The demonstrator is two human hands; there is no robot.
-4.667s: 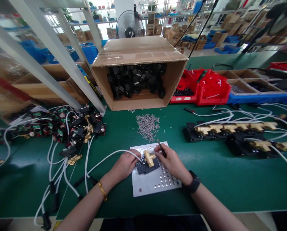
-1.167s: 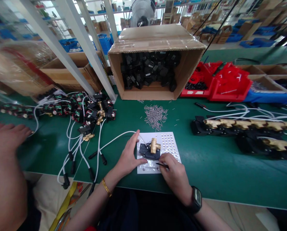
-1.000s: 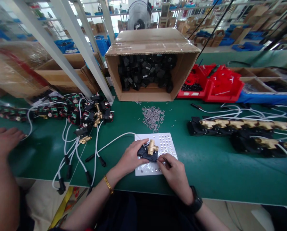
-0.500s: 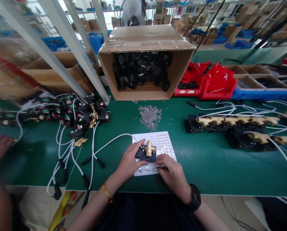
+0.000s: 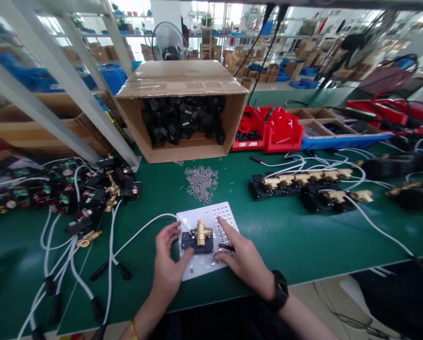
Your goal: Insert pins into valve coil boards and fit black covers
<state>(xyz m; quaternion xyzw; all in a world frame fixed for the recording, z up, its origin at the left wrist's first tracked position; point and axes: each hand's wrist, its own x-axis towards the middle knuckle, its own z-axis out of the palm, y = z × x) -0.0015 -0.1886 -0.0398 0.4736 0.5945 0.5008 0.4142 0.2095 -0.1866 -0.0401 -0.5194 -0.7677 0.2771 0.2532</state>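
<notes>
A brass valve on a black base (image 5: pixel 199 236) sits on a white plate (image 5: pixel 200 267) dotted with small metal studs, near the table's front edge. A white cable (image 5: pixel 140 229) runs from it to the left. My left hand (image 5: pixel 168 267) is just left of the base, fingers spread, thumb close to its lower corner, holding nothing. My right hand (image 5: pixel 241 259) rests on the plate's right side. Its thumb and fingers pinch a thin dark tool (image 5: pixel 227 246), while the index finger stretches out over the studs.
A cardboard box on its side (image 5: pixel 183 82) holds black parts. Loose metal pins (image 5: pixel 200 182) lie in front of it. Red bins (image 5: pixel 268 134) stand at the right, rows of brass valves (image 5: pixel 303 179) with cables below them. A heap of wired assemblies (image 5: pixel 91 189) lies at the left.
My left hand has come off the black base and spread open. My right index finger has stretched out. The view swung, and another person's hand at the left is gone from sight.
</notes>
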